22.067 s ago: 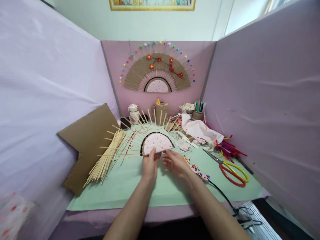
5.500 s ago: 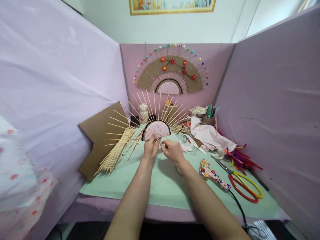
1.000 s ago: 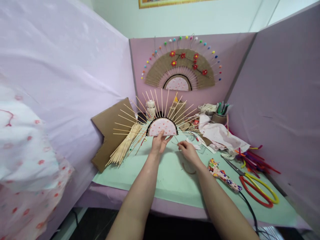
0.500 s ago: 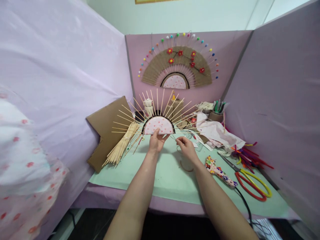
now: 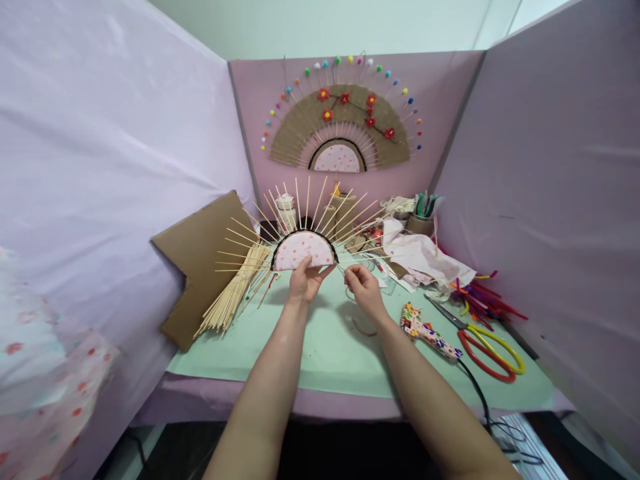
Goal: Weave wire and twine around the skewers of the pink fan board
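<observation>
My left hand (image 5: 303, 281) grips the straight lower edge of a half-round pink spotted piece (image 5: 303, 249) with a black rim, from which several thin wooden sticks (image 5: 305, 203) fan out. I hold it upright above the green mat (image 5: 320, 347). My right hand (image 5: 364, 290) is just to its right, fingers pinched near the lowest right-hand stick; what they pinch is too thin to make out. A small brown loop (image 5: 363, 329) lies on the mat below that hand.
A bundle of loose sticks (image 5: 231, 299) and cardboard (image 5: 200, 257) lie at left. A patterned glue gun (image 5: 429, 331), red and yellow scissors (image 5: 483, 345), pipe cleaners (image 5: 487, 303) and pink cloth (image 5: 425, 257) are at right. A finished fan (image 5: 340, 127) hangs on the back panel.
The fan piece was lifted from the mat to upright earlier. Over the last second both hands stay close together at its base; the view shifts slightly.
</observation>
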Action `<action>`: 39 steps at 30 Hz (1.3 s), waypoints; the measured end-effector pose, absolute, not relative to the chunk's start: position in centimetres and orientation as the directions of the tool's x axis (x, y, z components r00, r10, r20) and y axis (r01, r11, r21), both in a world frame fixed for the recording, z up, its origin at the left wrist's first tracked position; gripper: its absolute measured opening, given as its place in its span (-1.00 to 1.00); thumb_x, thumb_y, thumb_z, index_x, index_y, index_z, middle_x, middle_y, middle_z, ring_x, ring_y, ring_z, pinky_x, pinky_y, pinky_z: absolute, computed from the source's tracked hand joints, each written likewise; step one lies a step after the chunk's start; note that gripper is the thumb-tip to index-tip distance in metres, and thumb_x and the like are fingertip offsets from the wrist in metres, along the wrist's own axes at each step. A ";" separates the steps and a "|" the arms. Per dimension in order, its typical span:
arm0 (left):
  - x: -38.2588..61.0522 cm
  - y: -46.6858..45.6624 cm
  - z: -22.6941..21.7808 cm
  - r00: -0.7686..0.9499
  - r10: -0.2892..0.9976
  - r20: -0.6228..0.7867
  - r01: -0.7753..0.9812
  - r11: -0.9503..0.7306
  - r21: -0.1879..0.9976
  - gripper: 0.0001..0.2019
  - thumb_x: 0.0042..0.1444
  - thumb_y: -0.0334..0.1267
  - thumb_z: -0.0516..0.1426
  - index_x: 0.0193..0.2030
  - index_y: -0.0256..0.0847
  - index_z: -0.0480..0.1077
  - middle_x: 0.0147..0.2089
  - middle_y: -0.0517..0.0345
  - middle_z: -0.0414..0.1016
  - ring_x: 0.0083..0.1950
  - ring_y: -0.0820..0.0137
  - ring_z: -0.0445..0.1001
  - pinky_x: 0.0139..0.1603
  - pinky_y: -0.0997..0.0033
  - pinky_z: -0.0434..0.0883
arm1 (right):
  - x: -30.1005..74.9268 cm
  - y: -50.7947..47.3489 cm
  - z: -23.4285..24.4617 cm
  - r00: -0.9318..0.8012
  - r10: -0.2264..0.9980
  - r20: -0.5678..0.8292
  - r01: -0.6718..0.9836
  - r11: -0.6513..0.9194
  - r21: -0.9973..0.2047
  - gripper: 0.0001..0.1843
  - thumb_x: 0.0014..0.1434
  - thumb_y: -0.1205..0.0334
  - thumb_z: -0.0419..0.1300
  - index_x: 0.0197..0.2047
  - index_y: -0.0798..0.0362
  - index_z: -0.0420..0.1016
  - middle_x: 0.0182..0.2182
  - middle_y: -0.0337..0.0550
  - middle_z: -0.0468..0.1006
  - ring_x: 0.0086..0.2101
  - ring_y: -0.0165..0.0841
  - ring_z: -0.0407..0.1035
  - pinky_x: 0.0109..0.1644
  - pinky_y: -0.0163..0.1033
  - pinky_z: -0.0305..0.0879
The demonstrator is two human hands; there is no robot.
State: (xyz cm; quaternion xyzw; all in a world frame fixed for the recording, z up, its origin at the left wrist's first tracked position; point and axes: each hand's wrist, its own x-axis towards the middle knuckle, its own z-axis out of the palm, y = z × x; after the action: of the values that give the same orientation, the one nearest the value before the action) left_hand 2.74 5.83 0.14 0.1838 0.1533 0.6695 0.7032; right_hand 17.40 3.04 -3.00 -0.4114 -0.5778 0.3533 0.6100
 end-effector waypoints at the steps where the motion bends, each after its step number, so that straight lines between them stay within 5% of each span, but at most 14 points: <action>1: 2.8 5.8 0.1 0.056 0.998 0.034 -0.881 0.033 0.472 -0.90 -0.03 -0.46 0.18 -0.34 -0.24 0.40 -0.38 0.19 0.57 -0.30 0.41 0.52 0.11 -0.06 0.35 | 17.2 2.9 -3.0 0.089 0.907 0.413 0.036 0.411 -0.911 -0.76 0.18 0.00 0.10 -0.34 0.00 0.31 -0.55 -0.30 0.32 -0.56 -0.45 0.14 -0.51 -0.34 0.09; 15: 3.5 5.7 -0.1 0.034 0.996 0.085 -0.809 -0.023 0.587 -0.83 -0.14 -0.53 0.24 -0.37 -0.26 0.44 -0.39 0.21 0.57 -0.31 0.46 0.53 0.05 0.25 0.39 | 15.9 1.7 -2.1 0.159 0.932 0.325 -0.101 0.343 -0.934 -0.75 0.16 -0.01 0.07 -0.30 0.00 0.24 -0.52 -0.31 0.31 -0.59 -0.49 0.11 -0.54 -0.36 0.07; 23: 3.5 5.3 -0.1 0.126 0.978 0.169 -0.783 -0.006 0.622 -0.86 -0.10 -0.47 0.24 -0.34 -0.30 0.46 -0.29 0.08 0.60 -0.07 0.26 0.54 0.13 0.00 0.37 | 16.1 1.9 -2.3 0.211 0.913 0.350 -0.050 0.368 -0.929 -0.73 0.15 -0.04 0.09 -0.33 0.00 0.28 -0.54 -0.33 0.25 -0.56 -0.46 0.11 -0.49 -0.34 0.09; 28: 3.8 5.5 -0.3 0.094 0.982 0.166 -0.745 -0.041 0.666 -0.82 -0.13 -0.46 0.27 -0.31 -0.31 0.46 -0.27 0.06 0.60 -0.07 0.26 0.54 0.13 0.02 0.37 | 16.3 2.0 -2.3 0.221 0.910 0.352 -0.020 0.365 -0.931 -0.73 0.10 -0.02 0.15 -0.32 0.02 0.33 -0.52 -0.30 0.30 -0.55 -0.45 0.13 -0.48 -0.31 0.11; 33: 4.3 5.9 -0.6 0.008 0.993 0.117 -0.715 -0.076 0.695 -0.77 -0.22 -0.48 0.30 -0.35 -0.28 0.45 -0.35 0.17 0.57 -0.24 0.37 0.54 0.07 0.08 0.41 | 18.1 1.4 -0.1 0.171 0.855 0.489 0.265 0.438 -0.859 -0.78 0.14 0.05 0.13 -0.32 0.04 0.40 -0.45 -0.20 0.42 -0.47 -0.39 0.23 -0.37 -0.27 0.19; 39: 4.0 5.6 0.1 -0.002 0.996 0.086 -0.712 -0.062 0.700 -0.77 -0.23 -0.48 0.30 -0.36 -0.30 0.46 -0.34 0.16 0.55 -0.30 0.42 0.51 0.03 0.17 0.43 | 23.2 0.3 6.4 -0.221 0.792 0.570 0.644 0.557 -0.524 -0.84 0.15 0.16 0.13 -0.38 0.02 0.48 -0.42 -0.14 0.48 -0.41 -0.34 0.31 -0.32 -0.25 0.19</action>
State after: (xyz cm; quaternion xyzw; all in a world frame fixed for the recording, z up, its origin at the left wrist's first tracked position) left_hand 4.01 5.59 0.12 0.2962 0.2403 0.6657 0.6413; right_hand 23.16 0.29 6.44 -0.4625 -0.7763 0.0878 0.4193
